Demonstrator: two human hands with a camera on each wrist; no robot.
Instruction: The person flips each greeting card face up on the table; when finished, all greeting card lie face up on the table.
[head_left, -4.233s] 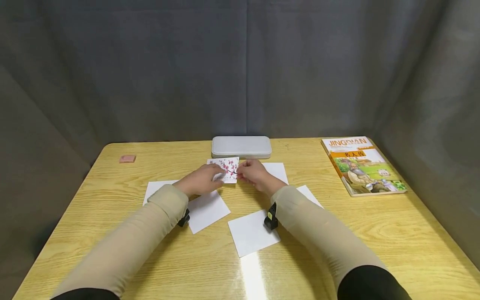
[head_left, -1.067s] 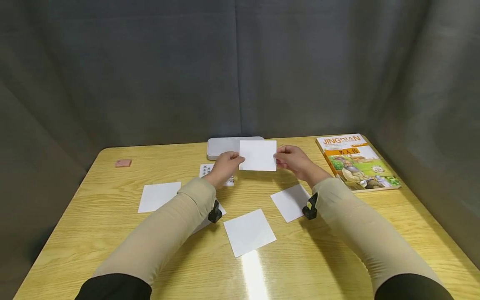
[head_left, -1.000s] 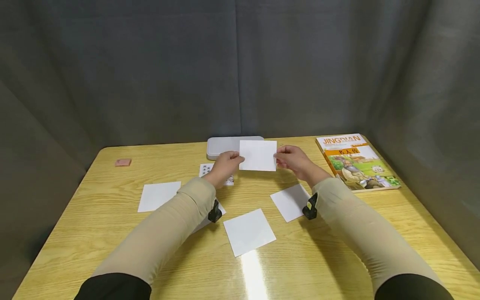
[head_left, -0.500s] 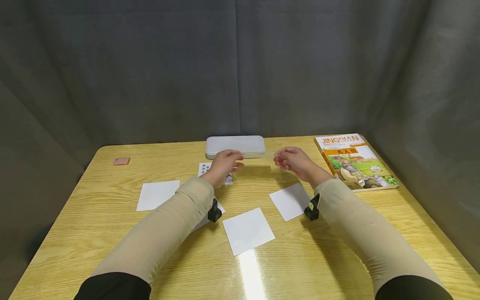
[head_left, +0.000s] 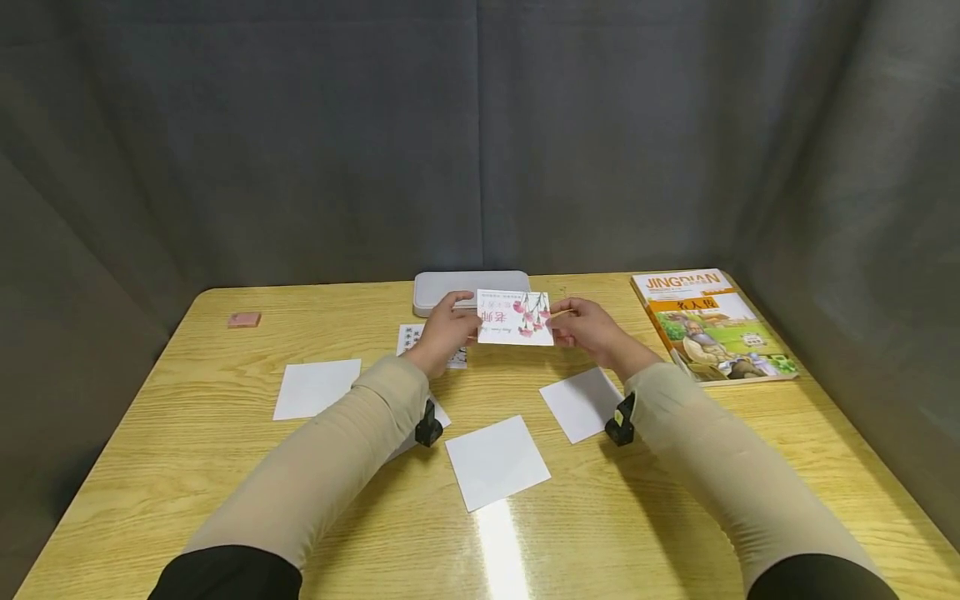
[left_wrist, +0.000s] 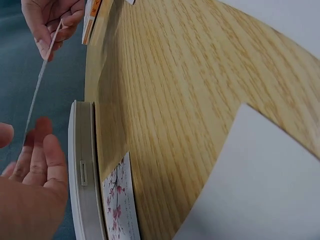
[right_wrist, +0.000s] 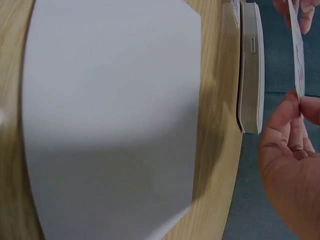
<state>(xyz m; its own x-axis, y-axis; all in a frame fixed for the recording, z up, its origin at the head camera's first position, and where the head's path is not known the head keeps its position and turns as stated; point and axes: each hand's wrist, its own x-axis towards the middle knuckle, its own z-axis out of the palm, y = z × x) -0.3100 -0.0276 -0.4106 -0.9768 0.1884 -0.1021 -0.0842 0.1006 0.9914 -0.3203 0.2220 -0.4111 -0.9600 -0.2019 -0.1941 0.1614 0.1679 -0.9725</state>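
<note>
A small card [head_left: 495,329] printed with pink flowers and red characters is held up over the far middle of the table. My right hand [head_left: 592,329] pinches its right edge between thumb and fingers, plain in the right wrist view. At its left edge is my left hand [head_left: 444,333]. In the left wrist view the left thumb [left_wrist: 5,135] stands apart from the card, while the extended fingers touch it or lie very close. Below the left hand lies a blossom-printed card [head_left: 408,337], partly covered by that hand.
Several white cards lie blank side up: one at left [head_left: 318,390], one in front [head_left: 497,464], one at right [head_left: 576,404], another under the left sleeve. A pale pencil case [head_left: 471,288] stands behind, a book [head_left: 705,304] at right, a pink block [head_left: 243,319] at far left.
Earlier, both hands were at the blossom card on the table. Then they held a raised card with its blank side showing. That card has been turned over, and the left thumb has lifted.
</note>
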